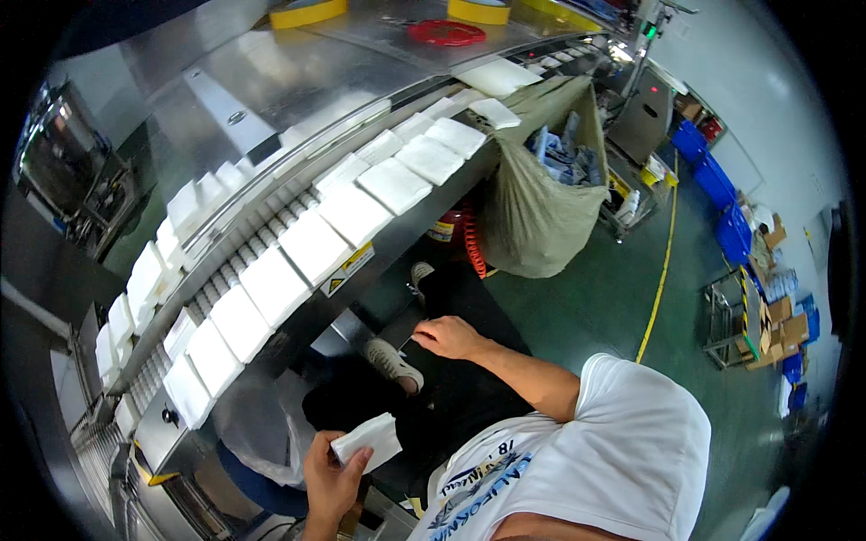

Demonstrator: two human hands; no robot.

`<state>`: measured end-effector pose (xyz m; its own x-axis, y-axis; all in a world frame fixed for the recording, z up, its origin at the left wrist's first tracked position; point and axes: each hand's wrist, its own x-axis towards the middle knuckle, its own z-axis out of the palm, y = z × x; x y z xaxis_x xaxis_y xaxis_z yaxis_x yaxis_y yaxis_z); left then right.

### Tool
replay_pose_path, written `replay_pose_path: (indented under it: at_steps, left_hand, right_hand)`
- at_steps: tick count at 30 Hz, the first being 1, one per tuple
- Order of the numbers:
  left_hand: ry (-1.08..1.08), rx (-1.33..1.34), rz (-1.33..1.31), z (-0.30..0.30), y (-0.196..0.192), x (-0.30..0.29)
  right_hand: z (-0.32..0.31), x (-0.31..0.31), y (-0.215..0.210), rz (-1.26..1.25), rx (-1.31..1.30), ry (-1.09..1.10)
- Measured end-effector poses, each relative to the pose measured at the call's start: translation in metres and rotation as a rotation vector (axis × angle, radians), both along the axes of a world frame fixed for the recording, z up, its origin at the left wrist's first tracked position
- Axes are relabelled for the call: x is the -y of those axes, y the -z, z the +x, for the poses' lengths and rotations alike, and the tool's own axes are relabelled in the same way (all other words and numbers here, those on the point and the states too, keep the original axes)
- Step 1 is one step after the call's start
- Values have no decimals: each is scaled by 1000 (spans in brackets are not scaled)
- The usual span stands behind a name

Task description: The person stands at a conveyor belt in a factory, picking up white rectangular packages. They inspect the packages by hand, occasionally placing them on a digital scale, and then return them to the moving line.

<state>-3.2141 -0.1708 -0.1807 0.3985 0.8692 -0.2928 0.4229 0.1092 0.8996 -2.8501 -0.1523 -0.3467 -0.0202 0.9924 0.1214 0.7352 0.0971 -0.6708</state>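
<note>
My left hand (336,476) pinches a folded white wipe pad (372,440) between thumb and fingers, low in front of my lap. My right hand (448,337) hovers over my dark trouser leg with its fingers curled in; whether anything small sits in them I cannot make out. Beyond my hands, a roller conveyor (236,261) curves from lower left to upper right. Folded white pads (316,245) lie side by side along its near edge, and more white pads (149,270) line its far side.
A drab cloth sack (532,216) with blue crumpled material hangs right of the conveyor. Yellow tape rolls (308,13) and a red disc (446,33) rest on the steel top. A clear plastic bag (262,433) lines a bin by my left hand. Blue crates (713,176) stand far right.
</note>
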Motion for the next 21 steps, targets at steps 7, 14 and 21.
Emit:
replay_pose_path:
  at_steps: [7, 14, 21]
  left_hand:
    - [14, -39, 40, 3, -5, 1]
    - [-12, -15, 15, -9, 7, 1]
    - [36, -27, 19, 1, -8, -1]
  right_hand:
    - [4, -2, 1, -28, -26, -23]
    - [3, -6, -84, -169, -670, -88]
    - [113, -144, -256, 324, -626, 118]
